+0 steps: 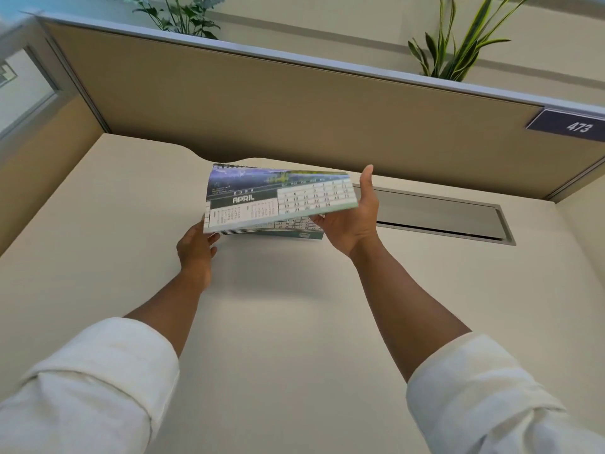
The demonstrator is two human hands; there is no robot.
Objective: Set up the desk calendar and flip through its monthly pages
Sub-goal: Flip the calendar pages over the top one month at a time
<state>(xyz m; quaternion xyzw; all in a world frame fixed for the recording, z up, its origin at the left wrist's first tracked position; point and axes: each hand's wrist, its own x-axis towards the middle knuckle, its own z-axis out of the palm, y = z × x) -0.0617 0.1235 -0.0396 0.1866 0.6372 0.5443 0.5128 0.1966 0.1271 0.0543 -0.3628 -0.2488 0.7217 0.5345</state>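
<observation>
A spiral-bound desk calendar [262, 204] stands near the back of the cream desk [278, 322]. Its April page, with a purple landscape photo and date grid, is lifted and curved upward. My right hand [353, 221] grips the right edge of that lifted page, thumb pointing up and fingers underneath. My left hand [196, 250] holds the calendar's lower left corner, fingers tucked under the stack of pages. Beneath the raised page another date grid and the green base show.
A tan partition wall [294, 116] runs behind the desk, with a sign reading 473 [577, 127] at right. A grey metal cable slot [442, 214] lies in the desk right of the calendar. Two plants [458, 54] rise behind the partition.
</observation>
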